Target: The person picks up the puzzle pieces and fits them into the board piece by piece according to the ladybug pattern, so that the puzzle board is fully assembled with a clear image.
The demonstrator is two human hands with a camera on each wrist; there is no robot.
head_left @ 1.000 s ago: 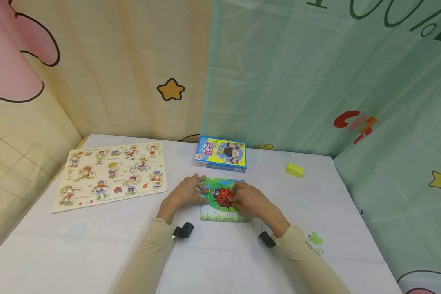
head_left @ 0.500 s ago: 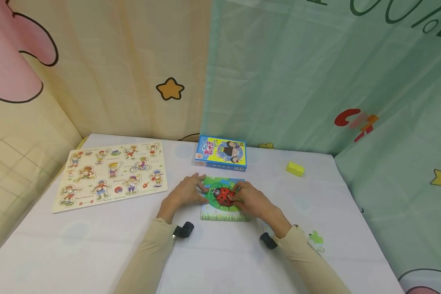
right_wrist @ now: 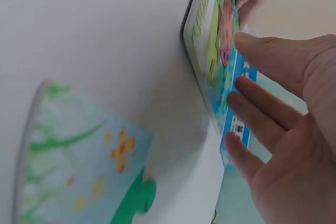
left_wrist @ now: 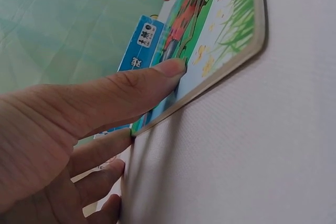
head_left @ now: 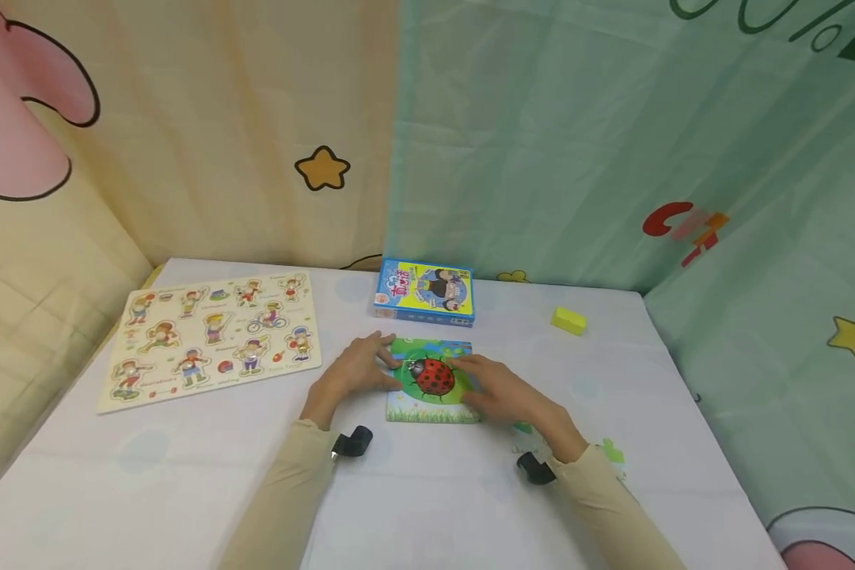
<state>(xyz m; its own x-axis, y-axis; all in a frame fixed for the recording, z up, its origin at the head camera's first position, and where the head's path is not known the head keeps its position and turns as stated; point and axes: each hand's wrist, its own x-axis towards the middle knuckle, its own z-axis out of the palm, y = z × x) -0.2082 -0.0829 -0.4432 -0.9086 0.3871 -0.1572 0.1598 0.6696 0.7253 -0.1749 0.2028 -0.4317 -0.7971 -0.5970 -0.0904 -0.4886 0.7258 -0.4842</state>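
A ladybug puzzle (head_left: 433, 380) lies flat at the middle of the white table (head_left: 413, 507), between a person's two hands. The left hand (head_left: 356, 366) is at its left side: the thumb rests on the printed face, the index fingertip touches the edge, and the other fingers are relaxed, without curling round the board. The right hand (head_left: 502, 389) is at the right side of the puzzle, fingers extended and spread, gripping nothing; whether its fingertips touch the board cannot be told.

A loose piece (right_wrist: 86, 156) printed with grass and flowers lies on the table near the right wrist. Another piece (head_left: 613, 451), with a green top, lies farther right, partly hidden by the right sleeve (head_left: 602, 495).

Just beyond the puzzle's far edge is a blue and yellow box (head_left: 425, 293). To the far left lies a pale board (head_left: 214, 340) with sports figures, slightly angled. A yellow block (head_left: 568, 321) sits at the far right. Behind the table hangs a beige and green curtain (head_left: 513, 158).
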